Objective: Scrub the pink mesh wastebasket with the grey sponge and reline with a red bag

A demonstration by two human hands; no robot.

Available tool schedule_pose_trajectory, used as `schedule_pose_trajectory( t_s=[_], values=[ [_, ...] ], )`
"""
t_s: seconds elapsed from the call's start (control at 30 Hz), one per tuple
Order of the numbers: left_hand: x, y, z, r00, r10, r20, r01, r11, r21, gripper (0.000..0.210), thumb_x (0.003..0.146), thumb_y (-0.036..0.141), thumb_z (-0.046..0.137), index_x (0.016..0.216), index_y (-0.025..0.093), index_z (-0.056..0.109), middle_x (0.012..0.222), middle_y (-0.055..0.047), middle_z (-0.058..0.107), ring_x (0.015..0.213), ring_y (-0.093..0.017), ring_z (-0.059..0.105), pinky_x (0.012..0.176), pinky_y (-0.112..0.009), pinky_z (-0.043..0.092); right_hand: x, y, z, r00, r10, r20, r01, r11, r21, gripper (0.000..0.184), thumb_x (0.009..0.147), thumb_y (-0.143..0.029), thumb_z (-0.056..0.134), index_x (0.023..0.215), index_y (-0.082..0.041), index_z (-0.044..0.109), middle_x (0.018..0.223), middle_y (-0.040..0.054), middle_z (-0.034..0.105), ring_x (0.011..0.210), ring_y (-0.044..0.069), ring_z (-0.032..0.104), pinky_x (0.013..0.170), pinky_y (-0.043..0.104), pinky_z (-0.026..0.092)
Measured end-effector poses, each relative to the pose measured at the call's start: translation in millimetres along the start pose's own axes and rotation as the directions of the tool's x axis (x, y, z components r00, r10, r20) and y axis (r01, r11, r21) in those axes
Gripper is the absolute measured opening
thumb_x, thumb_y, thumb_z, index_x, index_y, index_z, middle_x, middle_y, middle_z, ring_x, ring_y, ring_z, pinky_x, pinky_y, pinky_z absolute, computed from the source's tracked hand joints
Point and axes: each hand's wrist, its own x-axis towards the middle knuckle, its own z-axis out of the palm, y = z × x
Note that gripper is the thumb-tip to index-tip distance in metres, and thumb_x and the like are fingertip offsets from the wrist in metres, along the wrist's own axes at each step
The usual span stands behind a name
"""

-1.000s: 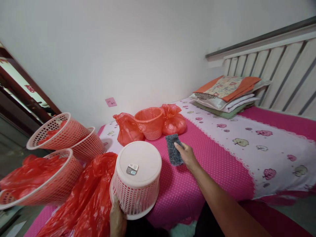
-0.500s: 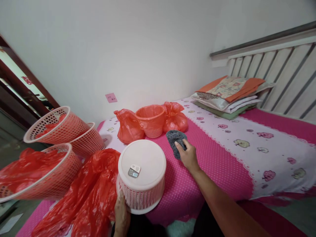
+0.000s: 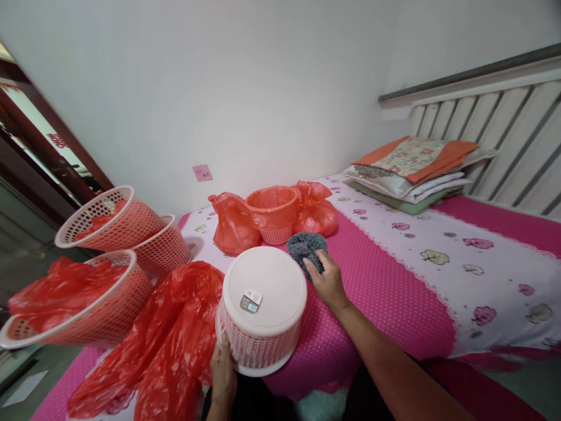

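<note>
An upside-down pale pink plastic basket [image 3: 263, 286] stands in front of me on the bed, with a small grey-and-white label [image 3: 251, 301] on its flat base. At its left side, my left hand [image 3: 224, 365] grips it low by the rim; part of the fingers is hidden. Just right of the basket, my right hand [image 3: 326, 279] pinches a dark grey cloth [image 3: 302, 244] between thumb and fingers. The cloth hangs slightly bunched beside the basket's upper edge.
Crumpled red plastic bags [image 3: 184, 327] lie left of the basket. Several pink baskets [image 3: 144, 234] with red bags tilt at far left. Two red bagged bundles flank a red-lined basket [image 3: 272, 213] near the wall. Folded bedding [image 3: 416, 169] sits at the right back.
My right hand has brought the grey cloth a little closer to the basket, and the cloth is more bunched. The view has shifted slightly left. My left hand stays on the basket.
</note>
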Motion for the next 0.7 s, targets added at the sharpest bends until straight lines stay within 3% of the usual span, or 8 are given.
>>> schedule_pose_trajectory(
  t_s=[0.1, 0.23, 0.33, 0.5, 0.6, 0.7],
  values=[
    [-1.5, 0.4, -1.1, 0.999, 0.024, 0.022, -0.024, 1.000, 0.012, 0.061, 0.084, 0.059, 0.068, 0.126, 0.015, 0.074, 0.131, -0.017, 0.074, 0.135, -0.036, 0.061, 0.116, -0.047, 0.046, -1.4, 1.6, 0.3, 1.000, 0.007, 0.004, -0.007, 1.000, -0.003, 0.022, 0.099, -0.041, 0.058, 0.087, -0.023, 0.060, 0.087, 0.0035, 0.066, 0.085, 0.022, 0.060, 0.076, 0.034, 0.046],
    [-1.9, -3.6, -0.2, 0.998, -0.064, 0.026, 0.065, 0.998, -0.027, 0.071, 0.082, 0.067, 0.067, 0.125, 0.011, 0.074, 0.117, -0.019, 0.079, 0.118, -0.037, 0.070, 0.103, -0.048, 0.055, -1.9, -1.9, -0.6, 0.999, 0.037, 0.017, -0.037, 0.999, 0.026, 0.023, 0.099, -0.042, 0.058, 0.087, -0.022, 0.060, 0.085, 0.0025, 0.066, 0.081, 0.021, 0.059, 0.074, 0.033, 0.045],
    [-0.6, -6.8, -0.8, 0.991, -0.120, 0.054, 0.122, 0.992, -0.041, 0.074, 0.080, 0.070, 0.068, 0.125, 0.012, 0.074, 0.112, -0.018, 0.080, 0.111, -0.037, 0.073, 0.098, -0.048, 0.057, -1.5, -12.1, -0.8, 0.995, 0.104, -0.001, -0.104, 0.992, 0.071, 0.026, 0.098, -0.045, 0.058, 0.087, -0.022, 0.060, 0.082, 0.0013, 0.065, 0.076, 0.020, 0.058, 0.072, 0.032, 0.045],
    [0.7, -9.0, -2.1, 0.991, -0.117, 0.066, 0.120, 0.992, -0.047, 0.075, 0.082, 0.069, 0.067, 0.130, 0.013, 0.071, 0.115, -0.017, 0.080, 0.111, -0.034, 0.073, 0.099, -0.045, 0.057, 3.8, -39.7, -5.4, 0.981, 0.180, -0.075, -0.165, 0.970, 0.180, 0.027, 0.099, -0.046, 0.058, 0.091, -0.021, 0.063, 0.080, 0.0010, 0.066, 0.072, 0.019, 0.060, 0.069, 0.030, 0.047],
    [1.3, -9.5, -3.4, 0.992, -0.113, 0.050, 0.113, 0.993, -0.011, 0.073, 0.082, 0.068, 0.066, 0.129, 0.012, 0.072, 0.112, -0.017, 0.080, 0.108, -0.034, 0.073, 0.096, -0.044, 0.058, 8.3, -63.4, -18.4, 0.988, 0.071, -0.136, -0.053, 0.990, 0.134, 0.021, 0.099, -0.041, 0.059, 0.101, -0.021, 0.065, 0.090, 0.0036, 0.071, 0.080, 0.021, 0.064, 0.074, 0.032, 0.050],
    [3.2, -9.2, -7.4, 0.999, -0.019, 0.035, 0.018, 1.000, 0.025, 0.060, 0.083, 0.061, 0.070, 0.120, 0.014, 0.076, 0.110, -0.016, 0.080, 0.112, -0.035, 0.072, 0.098, -0.044, 0.057, 6.8, -94.7, -34.1, 0.956, -0.278, -0.094, 0.284, 0.957, 0.060, 0.018, 0.100, -0.031, 0.058, 0.114, -0.022, 0.064, 0.106, 0.0069, 0.073, 0.099, 0.025, 0.067, 0.089, 0.039, 0.051]
  ],
)
